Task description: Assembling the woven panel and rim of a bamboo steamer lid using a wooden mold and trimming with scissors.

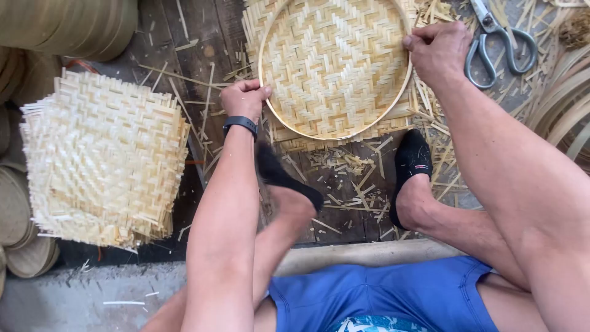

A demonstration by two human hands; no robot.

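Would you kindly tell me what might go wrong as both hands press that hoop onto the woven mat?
The round pale bamboo hoop could spring off the square woven bamboo mat, since the left hand and right hand pinch only opposite rim points. Loose bamboo splinters lie beside the thin black slippers. The grey metal scissors sit near the right wrist.
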